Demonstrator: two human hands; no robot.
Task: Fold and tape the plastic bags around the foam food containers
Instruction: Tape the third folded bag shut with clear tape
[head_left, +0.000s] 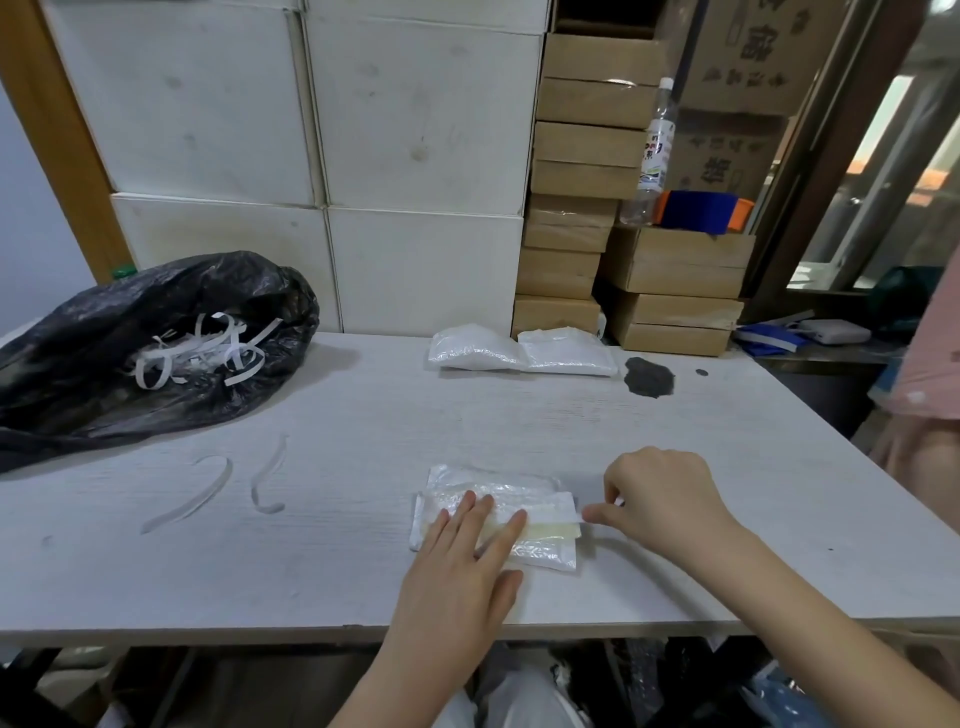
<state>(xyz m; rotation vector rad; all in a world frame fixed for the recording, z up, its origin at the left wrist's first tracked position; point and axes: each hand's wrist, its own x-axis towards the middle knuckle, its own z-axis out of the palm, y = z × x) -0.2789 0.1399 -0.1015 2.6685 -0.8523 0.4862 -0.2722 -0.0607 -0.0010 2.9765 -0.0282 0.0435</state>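
A small white foam container wrapped in a clear plastic bag (540, 553) lies on the white table near its front edge. A yellowish tape strip (550, 530) runs across the folded flap. My left hand (462, 566) presses flat on the package with straight fingers. My right hand (660, 499) sits at the package's right end and pinches a thin white backing strip (582, 513) coming off the tape. Two more bagged packages (519, 351) lie side by side at the far side of the table.
A black bin bag (130, 358) holding white paper strips slumps at the left. Two loose strips (228, 483) lie on the table (519, 426). White and brown boxes are stacked behind. A bottle (655, 150) and blue tape dispenser (701, 210) stand on boxes. Another person's arm is at the right edge.
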